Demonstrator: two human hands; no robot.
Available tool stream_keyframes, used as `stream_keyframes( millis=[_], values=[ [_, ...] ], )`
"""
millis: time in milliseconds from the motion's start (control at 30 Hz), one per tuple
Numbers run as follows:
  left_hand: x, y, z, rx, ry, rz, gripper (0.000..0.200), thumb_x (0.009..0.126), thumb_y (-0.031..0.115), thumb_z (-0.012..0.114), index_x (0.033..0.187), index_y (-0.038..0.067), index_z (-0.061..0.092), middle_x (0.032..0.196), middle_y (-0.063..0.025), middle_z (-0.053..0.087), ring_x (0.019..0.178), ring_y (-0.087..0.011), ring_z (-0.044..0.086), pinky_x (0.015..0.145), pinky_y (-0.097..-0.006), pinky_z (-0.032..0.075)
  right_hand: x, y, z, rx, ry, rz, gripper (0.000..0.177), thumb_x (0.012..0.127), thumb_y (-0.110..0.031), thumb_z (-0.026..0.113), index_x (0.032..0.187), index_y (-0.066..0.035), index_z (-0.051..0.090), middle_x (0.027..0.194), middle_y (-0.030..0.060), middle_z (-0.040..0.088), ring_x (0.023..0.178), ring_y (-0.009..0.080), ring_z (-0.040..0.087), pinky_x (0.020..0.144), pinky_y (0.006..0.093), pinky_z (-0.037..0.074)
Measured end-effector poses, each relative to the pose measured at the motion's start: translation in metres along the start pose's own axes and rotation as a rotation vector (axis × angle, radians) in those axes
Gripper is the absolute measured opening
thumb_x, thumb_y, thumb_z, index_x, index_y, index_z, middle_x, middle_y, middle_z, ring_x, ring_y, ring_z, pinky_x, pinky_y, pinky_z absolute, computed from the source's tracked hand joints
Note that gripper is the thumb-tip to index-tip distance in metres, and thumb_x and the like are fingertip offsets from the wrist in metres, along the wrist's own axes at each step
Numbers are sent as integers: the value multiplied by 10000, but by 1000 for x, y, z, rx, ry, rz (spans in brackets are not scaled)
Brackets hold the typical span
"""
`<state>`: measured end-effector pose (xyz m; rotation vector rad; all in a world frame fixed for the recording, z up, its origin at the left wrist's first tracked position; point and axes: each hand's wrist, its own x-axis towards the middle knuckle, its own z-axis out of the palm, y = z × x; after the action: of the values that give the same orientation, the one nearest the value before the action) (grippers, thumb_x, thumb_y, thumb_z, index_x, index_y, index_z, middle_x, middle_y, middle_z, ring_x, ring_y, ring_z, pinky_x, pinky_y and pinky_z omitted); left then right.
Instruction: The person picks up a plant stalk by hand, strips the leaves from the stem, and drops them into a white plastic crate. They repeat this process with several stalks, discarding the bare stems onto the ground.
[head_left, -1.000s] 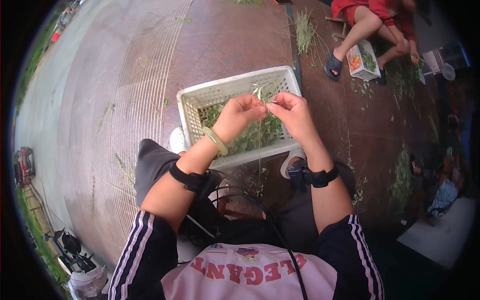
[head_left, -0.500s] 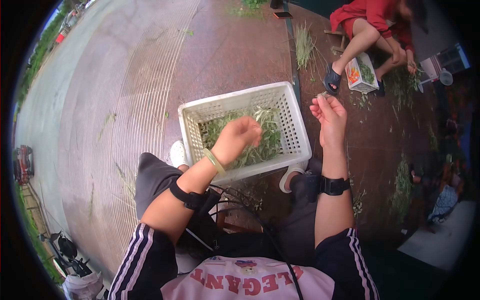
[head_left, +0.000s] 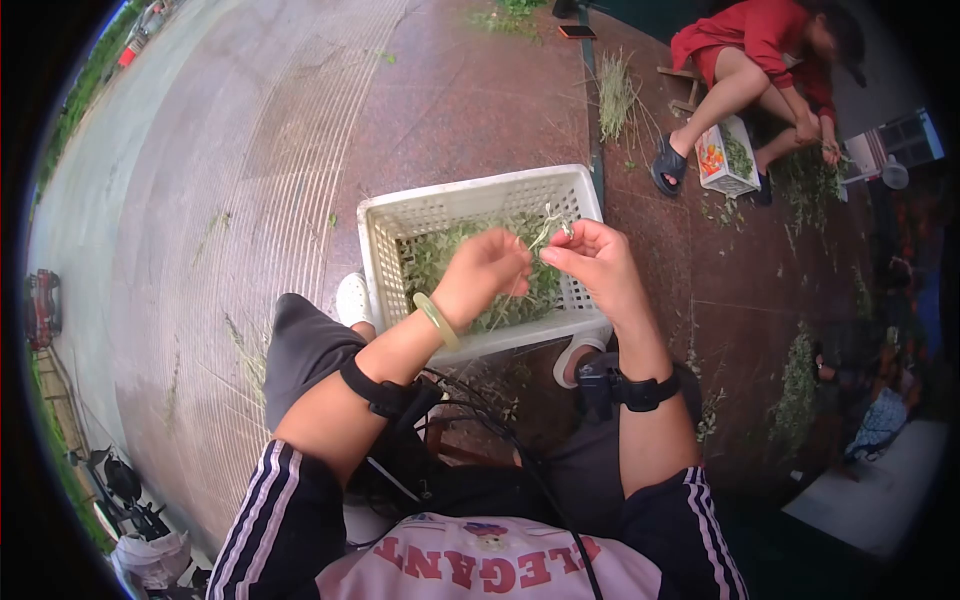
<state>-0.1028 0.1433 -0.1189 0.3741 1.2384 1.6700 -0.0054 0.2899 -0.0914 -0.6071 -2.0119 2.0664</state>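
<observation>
My left hand (head_left: 484, 275), slightly blurred and with a pale green bangle at its wrist, is closed on a thin leafy sprig (head_left: 541, 228). Its pale stem and leaves stick up between my two hands. My right hand (head_left: 598, 268) pinches at the same sprig with thumb and forefinger, close to the left fingertips. Below both hands stands a white perforated plastic crate (head_left: 470, 188) between my feet. Loose green leaves (head_left: 440, 256) cover its bottom, partly hidden by my left hand.
At the upper right a seated person in red (head_left: 765, 45) bends over a smaller white crate (head_left: 728, 182) of leaves with something orange. Stripped stalks (head_left: 617, 95) lie on the brown floor, near a phone (head_left: 577, 32). Black cables (head_left: 490, 415) run across my lap.
My right hand has come in from the right, beyond the crate's edge, to meet the sprig at my left hand. The left hand has barely shifted. The person in red has moved slightly.
</observation>
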Motion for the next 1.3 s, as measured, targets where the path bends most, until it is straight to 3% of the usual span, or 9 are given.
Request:
stream_keyframes(
  millis=[333, 533, 700, 800, 933, 1033, 1167, 1200, 1300],
  values=[
    [-1, 1, 5, 93, -23, 59, 82, 854, 101, 554, 852, 31, 510, 736, 2, 544, 608, -68, 519, 567, -201, 431, 3, 11, 5, -154, 32, -27, 153, 774, -132, 615, 712, -10, 548, 645, -32, 532, 601, 27, 448, 519, 205, 355],
    [3, -2, 1, 93, -78, 106, 100, 866, 125, 545, 830, 35, 520, 703, -4, 546, 605, -66, 510, 553, -220, 417, 0, 9, 11, -304, 129, -124, 159, 809, -143, 572, 744, -1, 544, 649, -6, 546, 585, 65, 491, 533, 224, 380],
    [-4, 2, 3, 27, -46, 47, 95, 875, 142, 530, 830, 59, 530, 712, 1, 562, 626, -77, 535, 600, -226, 445, 11, -4, -37, 65, 472, -184, 158, 825, -127, 574, 831, 31, 572, 796, 55, 606, 668, 93, 558, 634, 221, 429],
    [-4, 7, 2, -41, -32, -1, 92, 876, 155, 528, 841, 70, 539, 721, 4, 570, 636, -88, 550, 628, -229, 459, 10, -6, -43, 66, 409, -116, 206, 807, -111, 604, 932, 51, 582, 837, 67, 614, 725, 92, 561, 694, 222, 441],
    [-2, 5, -2, -73, -26, -30, 103, 879, 172, 524, 856, 74, 547, 725, 3, 573, 635, -95, 555, 637, -238, 467, 5, -1, -17, 56, 114, -22, 295, 771, -78, 637, 1032, 42, 574, 869, 62, 606, 816, 94, 555, 773, 228, 432],
    [-2, 5, -1, -80, -34, -25, 104, 879, 176, 525, 857, 76, 545, 725, 4, 571, 635, -96, 555, 639, -238, 467, 3, -10, 0, 28, 50, -66, 304, 768, -87, 643, 1042, 26, 575, 866, 52, 600, 814, 95, 551, 769, 232, 433],
    [-1, 3, 0, -79, -37, -20, 100, 879, 176, 525, 863, 79, 541, 724, 6, 569, 636, -91, 553, 634, -230, 464, 4, -5, 3, 36, -59, 20, 209, 775, -106, 639, 942, 10, 590, 834, 29, 594, 790, 78, 538, 729, 223, 430],
    [-2, 4, 1, -78, -37, -20, 99, 879, 176, 526, 864, 80, 539, 724, 7, 569, 637, -89, 553, 633, -227, 463, 4, -2, 3, -3, -66, 21, 145, 783, -109, 627, 861, 9, 590, 791, 17, 593, 753, 64, 530, 694, 212, 423],
    [-2, 5, 2, -70, -42, -14, 97, 878, 174, 530, 862, 79, 536, 725, 11, 567, 637, -79, 548, 630, -219, 459, 4, 2, 4, -11, -46, -20, 125, 796, -111, 611, 824, 9, 593, 741, 8, 589, 704, 53, 522, 649, 204, 416]
  ],
)
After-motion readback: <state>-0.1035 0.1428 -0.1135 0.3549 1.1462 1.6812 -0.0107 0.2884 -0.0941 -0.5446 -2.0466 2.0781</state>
